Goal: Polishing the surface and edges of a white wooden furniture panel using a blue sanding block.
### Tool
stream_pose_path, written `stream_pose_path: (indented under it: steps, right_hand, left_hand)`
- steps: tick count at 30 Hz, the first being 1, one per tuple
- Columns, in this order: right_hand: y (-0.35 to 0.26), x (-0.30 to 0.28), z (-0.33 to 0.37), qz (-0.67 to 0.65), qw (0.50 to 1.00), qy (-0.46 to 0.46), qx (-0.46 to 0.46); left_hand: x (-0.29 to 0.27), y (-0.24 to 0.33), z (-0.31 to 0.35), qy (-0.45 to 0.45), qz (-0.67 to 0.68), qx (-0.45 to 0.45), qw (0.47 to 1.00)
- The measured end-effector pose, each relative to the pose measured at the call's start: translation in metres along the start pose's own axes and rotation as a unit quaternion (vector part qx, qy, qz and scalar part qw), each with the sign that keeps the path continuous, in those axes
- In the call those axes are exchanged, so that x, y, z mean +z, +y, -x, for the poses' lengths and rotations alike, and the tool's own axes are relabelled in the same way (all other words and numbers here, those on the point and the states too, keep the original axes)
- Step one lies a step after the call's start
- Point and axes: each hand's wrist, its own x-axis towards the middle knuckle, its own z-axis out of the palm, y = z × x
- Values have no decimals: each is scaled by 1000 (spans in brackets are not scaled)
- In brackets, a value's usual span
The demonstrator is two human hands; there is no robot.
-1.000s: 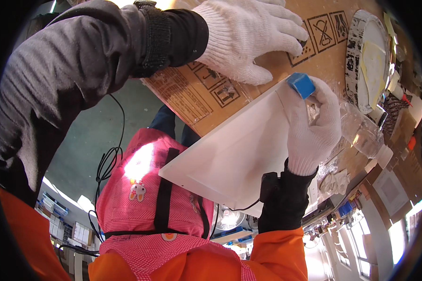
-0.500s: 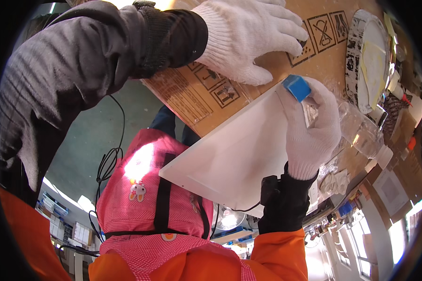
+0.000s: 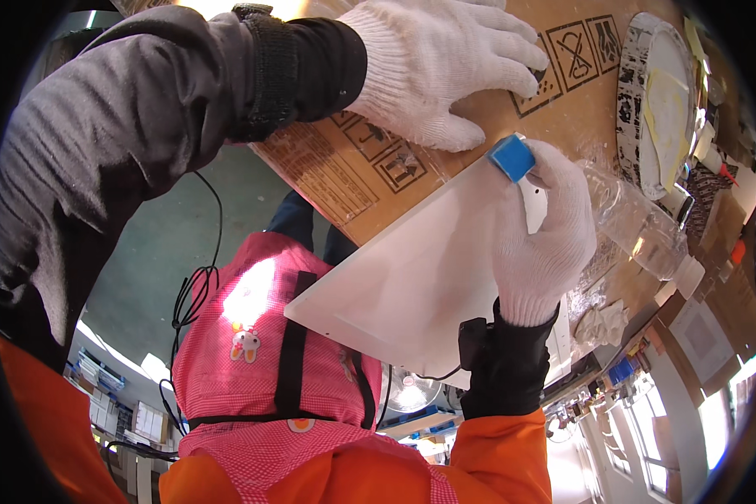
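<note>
A white flat panel [image 3: 395,294] lies tilted across my front, partly over the cardboard [image 3: 328,185]. Between the fingers and thumb of my gloved right hand [image 3: 554,223] is a small blue block [image 3: 511,158], at the panel's far edge. The face of the block against the panel is hidden. My gloved left hand [image 3: 437,67] rests on the printed cardboard with its fingers spread and holds nothing. It is just beyond the block, a short way to the left.
Right of my right hand lies a clear plastic bottle [image 3: 647,239] on its side. Behind it stands a white, dark-smeared oval tray [image 3: 638,109]. Crumpled white cloth [image 3: 601,323] lies near my right wrist. A black cable [image 3: 197,294] hangs at the left.
My right hand has slid a little to the left along the panel's edge with the blue block. My left hand has barely shifted.
</note>
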Motion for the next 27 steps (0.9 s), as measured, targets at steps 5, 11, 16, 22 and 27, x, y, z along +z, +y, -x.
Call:
stream_pose_path:
  steps: [5,11,16,22,27]
  right_hand:
    - [22,-1,-24,18,997,65,28]
    - [-1,1,-5,-21,1000,8,17]
    - [12,3,-15,-53,990,107,72]
    - [23,4,33,-329,909,162,197]
    - [50,3,52,-468,815,233,251]
  left_hand:
    - [-1,2,-7,-23,22,-15,999]
    - [1,0,2,2,-2,-4,1000]
    - [3,3,-7,-6,9,-6,1000]
    - [-6,1,-2,-4,34,21,999]
    - [-11,12,-16,-15,54,-15,998]
